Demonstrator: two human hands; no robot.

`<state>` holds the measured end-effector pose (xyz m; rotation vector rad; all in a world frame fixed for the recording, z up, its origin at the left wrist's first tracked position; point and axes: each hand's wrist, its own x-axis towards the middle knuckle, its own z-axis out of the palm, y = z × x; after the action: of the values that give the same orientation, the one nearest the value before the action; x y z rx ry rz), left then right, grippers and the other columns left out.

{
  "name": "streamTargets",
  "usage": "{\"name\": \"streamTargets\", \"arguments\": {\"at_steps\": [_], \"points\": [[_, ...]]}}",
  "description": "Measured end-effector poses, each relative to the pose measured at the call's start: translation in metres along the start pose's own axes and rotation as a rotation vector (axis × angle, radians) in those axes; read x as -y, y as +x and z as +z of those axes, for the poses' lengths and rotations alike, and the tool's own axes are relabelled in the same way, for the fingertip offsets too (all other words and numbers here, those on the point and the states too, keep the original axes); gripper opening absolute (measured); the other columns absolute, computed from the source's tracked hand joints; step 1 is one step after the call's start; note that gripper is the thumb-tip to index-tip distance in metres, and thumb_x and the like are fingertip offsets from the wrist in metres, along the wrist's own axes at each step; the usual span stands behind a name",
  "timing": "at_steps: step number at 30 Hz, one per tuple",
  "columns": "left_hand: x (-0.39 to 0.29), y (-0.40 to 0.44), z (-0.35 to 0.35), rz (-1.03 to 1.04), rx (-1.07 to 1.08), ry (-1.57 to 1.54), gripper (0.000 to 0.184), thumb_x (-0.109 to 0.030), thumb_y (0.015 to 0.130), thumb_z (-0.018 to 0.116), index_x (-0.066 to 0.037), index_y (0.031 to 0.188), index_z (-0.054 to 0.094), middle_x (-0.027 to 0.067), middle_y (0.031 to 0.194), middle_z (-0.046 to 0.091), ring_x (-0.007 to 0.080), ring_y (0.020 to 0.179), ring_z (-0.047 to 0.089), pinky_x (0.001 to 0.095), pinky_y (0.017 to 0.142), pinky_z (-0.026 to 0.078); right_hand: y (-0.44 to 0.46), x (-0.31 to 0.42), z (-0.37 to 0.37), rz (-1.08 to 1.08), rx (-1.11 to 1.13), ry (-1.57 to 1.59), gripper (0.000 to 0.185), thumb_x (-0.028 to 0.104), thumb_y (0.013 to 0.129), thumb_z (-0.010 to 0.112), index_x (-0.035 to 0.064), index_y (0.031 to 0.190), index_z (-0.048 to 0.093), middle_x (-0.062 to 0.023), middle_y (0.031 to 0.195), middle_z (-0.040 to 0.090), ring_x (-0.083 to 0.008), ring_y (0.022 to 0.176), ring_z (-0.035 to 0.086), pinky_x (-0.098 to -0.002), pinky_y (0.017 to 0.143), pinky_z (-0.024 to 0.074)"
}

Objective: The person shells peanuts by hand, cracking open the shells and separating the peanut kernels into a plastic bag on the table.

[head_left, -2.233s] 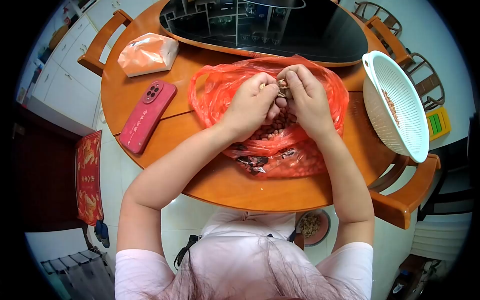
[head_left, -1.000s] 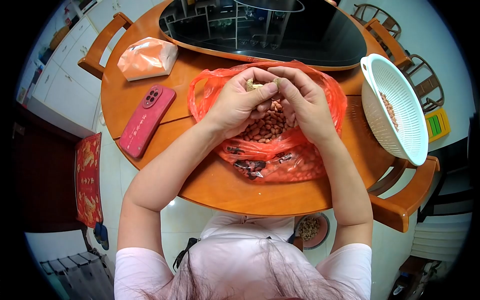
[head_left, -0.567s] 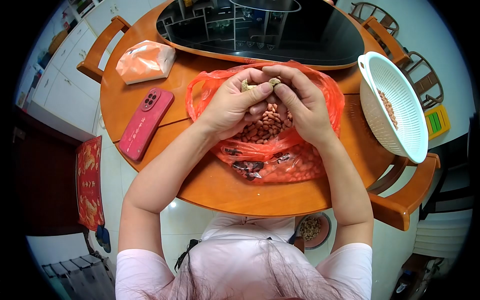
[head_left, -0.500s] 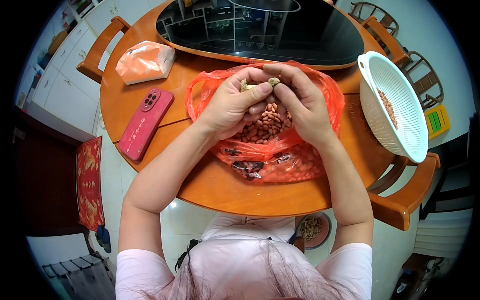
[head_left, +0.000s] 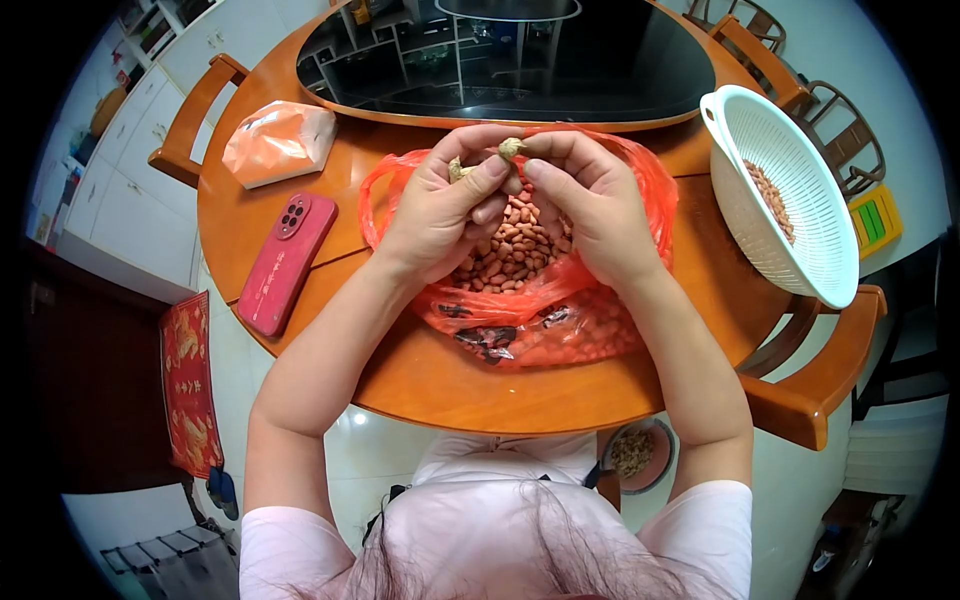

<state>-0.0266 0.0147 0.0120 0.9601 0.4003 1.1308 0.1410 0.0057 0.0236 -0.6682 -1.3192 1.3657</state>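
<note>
Peanut pod, unshelled as far as visible, sits up over the mouth of the red plastic bag; left hand has it clamped between thumb and forefinger, with a second shell piece tucked in the same hand; right hand is up close, thumb and forefinger just beside the pod's tip; cannot tell if those fingers touch it or meet each other; step in hand looks like cracking a pod; next move likely calls for steady left fingers and a short right thumb press or twist, kept over the bag; reddish kernels lie in the bag below both hands; bag rests on the wooden bench; white colander with more kernels stands tilted at right; tissue pack and pink phone lie at left; bowl of what look like shells is below the bench edge.
</note>
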Motion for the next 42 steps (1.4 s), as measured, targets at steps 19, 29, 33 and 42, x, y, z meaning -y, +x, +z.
{"name": "streamTargets", "arguments": {"at_steps": [19, 29, 33, 42], "points": [[-0.002, -0.001, 0.001, -0.069, -0.014, -0.070, 0.025, -0.017, 0.094, 0.052, -0.012, 0.119, 0.049, -0.0001, 0.081, 0.055, 0.0009, 0.055, 0.043, 0.0128, 0.044, 0.031, -0.001, 0.000, 0.002, -0.023, 0.015, 0.038, 0.021, 0.009, 0.089, 0.058, 0.0009, 0.108, 0.055, -0.0017, 0.086, 0.063, -0.0003, 0.061, 0.048, -0.0133, 0.049, 0.0348], [-0.001, -0.002, 0.003, -0.115, -0.008, -0.121, 0.025, -0.019, 0.094, 0.053, -0.011, 0.118, 0.048, -0.0007, 0.080, 0.054, 0.0012, 0.054, 0.043, 0.0134, 0.043, 0.031, -0.002, -0.001, 0.004, -0.121, 0.008, -0.057, 0.019, 0.003, 0.086, 0.060, -0.0017, 0.104, 0.056, -0.0021, 0.084, 0.061, -0.0065, 0.077, 0.057, -0.0201, 0.070, 0.0467], [0.002, -0.002, 0.003, -0.115, -0.002, -0.107, 0.026, -0.020, 0.094, 0.053, -0.011, 0.118, 0.047, -0.0007, 0.081, 0.054, 0.0014, 0.054, 0.043, 0.0137, 0.043, 0.032, -0.002, 0.001, 0.004, -0.081, -0.014, -0.022, 0.020, 0.002, 0.085, 0.061, -0.0025, 0.103, 0.056, -0.0026, 0.083, 0.061, -0.0069, 0.077, 0.058, -0.0203, 0.070, 0.0473], [0.006, -0.002, 0.005, -0.005, -0.030, -0.002, 0.024, -0.015, 0.094, 0.054, -0.010, 0.116, 0.047, -0.0011, 0.079, 0.053, 0.0021, 0.055, 0.044, 0.0141, 0.043, 0.032, -0.005, 0.004, 0.009, -0.068, -0.029, 0.005, 0.018, 0.002, 0.085, 0.060, -0.0046, 0.101, 0.054, -0.0053, 0.083, 0.061, -0.0093, 0.073, 0.060, -0.0219, 0.066, 0.0507]]}}
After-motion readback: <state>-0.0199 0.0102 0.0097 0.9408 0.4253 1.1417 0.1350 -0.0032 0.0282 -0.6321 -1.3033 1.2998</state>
